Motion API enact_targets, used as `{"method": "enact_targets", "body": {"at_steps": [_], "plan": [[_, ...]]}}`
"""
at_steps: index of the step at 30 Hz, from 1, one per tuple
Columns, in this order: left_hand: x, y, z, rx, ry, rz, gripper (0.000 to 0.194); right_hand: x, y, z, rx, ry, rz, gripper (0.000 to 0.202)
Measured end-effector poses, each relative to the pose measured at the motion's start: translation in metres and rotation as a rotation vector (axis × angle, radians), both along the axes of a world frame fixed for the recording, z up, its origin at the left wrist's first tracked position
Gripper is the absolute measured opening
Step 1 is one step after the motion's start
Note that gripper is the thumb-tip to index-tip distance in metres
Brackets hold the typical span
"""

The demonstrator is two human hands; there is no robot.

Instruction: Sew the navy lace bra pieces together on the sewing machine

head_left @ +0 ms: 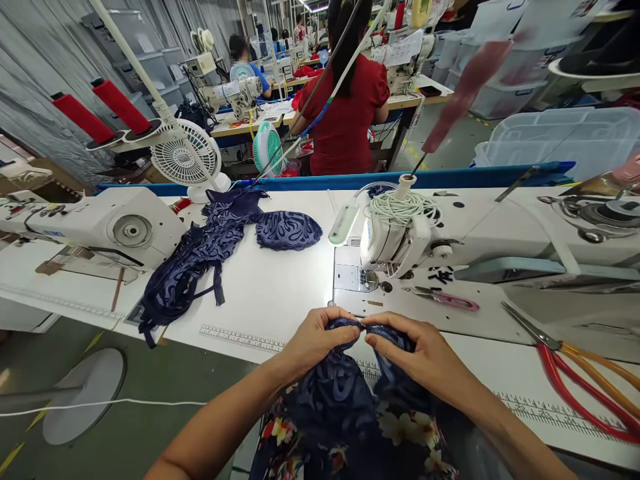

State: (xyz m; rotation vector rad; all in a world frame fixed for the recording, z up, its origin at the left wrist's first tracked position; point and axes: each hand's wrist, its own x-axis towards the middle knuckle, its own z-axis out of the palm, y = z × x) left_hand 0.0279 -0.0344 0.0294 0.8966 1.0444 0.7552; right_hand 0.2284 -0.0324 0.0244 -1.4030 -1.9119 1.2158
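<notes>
In the head view, at the lower centre of the frame, we see the left hand [325, 331] and right hand [413, 341] just beside each other, each pinching the navy lace garment [337, 393] between thumb and fingers; its loose part hangs below them, over a floral cloth [400, 427]. Above the hands we find a sewing machine [387, 240], pink snips [454, 301] and, at the right, large scissors [552, 343]. More navy lace pieces [220, 233] lie left of centre on the white table [285, 287].

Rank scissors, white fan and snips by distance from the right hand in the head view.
1. Snips: just beyond the right hand.
2. Scissors: off to its right.
3. White fan: far left, at the table's back.
</notes>
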Motion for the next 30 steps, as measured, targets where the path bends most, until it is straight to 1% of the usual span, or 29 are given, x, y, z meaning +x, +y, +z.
{"method": "enact_targets", "body": {"at_steps": [3, 6, 9, 13, 16, 19, 20, 22, 24, 25, 26, 27, 29, 30], "plan": [[0.003, -0.001, 0.001, -0.039, -0.002, 0.008, 0.033, -0.008, 0.001, -0.001, -0.048, 0.114, -0.064, 0.028], [0.001, -0.001, -0.003, -0.045, -0.018, 0.018, 0.034, -0.013, 0.001, -0.002, -0.134, 0.185, -0.156, 0.029], [-0.006, 0.001, -0.009, -0.074, -0.095, 0.03, 0.035, -0.018, 0.0, -0.003, -0.262, 0.275, -0.227, 0.034], [-0.019, 0.003, -0.017, -0.08, -0.179, 0.078, 0.036, -0.033, 0.001, -0.005, -0.375, 0.35, -0.265, 0.038], [-0.032, 0.002, -0.021, -0.077, -0.212, 0.099, 0.031, -0.048, 0.002, -0.005, -0.394, 0.323, -0.272, 0.038], [-0.047, -0.001, -0.023, -0.05, -0.204, 0.098, 0.024, -0.064, 0.006, -0.001, -0.351, 0.206, -0.248, 0.037], [-0.052, -0.002, -0.023, -0.04, -0.191, 0.093, 0.022, -0.068, 0.008, 0.002, -0.319, 0.151, -0.22, 0.036], [-0.064, -0.003, -0.023, -0.012, -0.148, 0.081, 0.018, -0.073, 0.013, 0.009, -0.242, 0.031, -0.122, 0.034], [-0.075, -0.003, -0.021, 0.085, -0.045, 0.08, 0.014, -0.074, 0.017, 0.018, -0.162, -0.095, -0.002, 0.031], [-0.081, -0.003, -0.019, 0.185, 0.043, 0.099, 0.011, -0.073, 0.019, 0.022, -0.109, -0.155, 0.043, 0.028], [-0.086, -0.002, -0.017, 0.32, 0.151, 0.135, 0.01, -0.073, 0.02, 0.027, -0.039, -0.21, 0.067, 0.026], [-0.089, -0.001, -0.015, 0.477, 0.272, 0.191, 0.01, -0.074, 0.02, 0.031, 0.059, -0.256, 0.066, 0.024], [-0.093, 0.0, -0.01, 0.781, 0.5, 0.346, 0.016, -0.08, 0.016, 0.038, 0.336, -0.316, 0.004, 0.017], [-0.092, 0.001, -0.007, 0.882, 0.58, 0.423, 0.018, -0.085, 0.012, 0.041, 0.474, -0.336, -0.037, 0.013]]}}
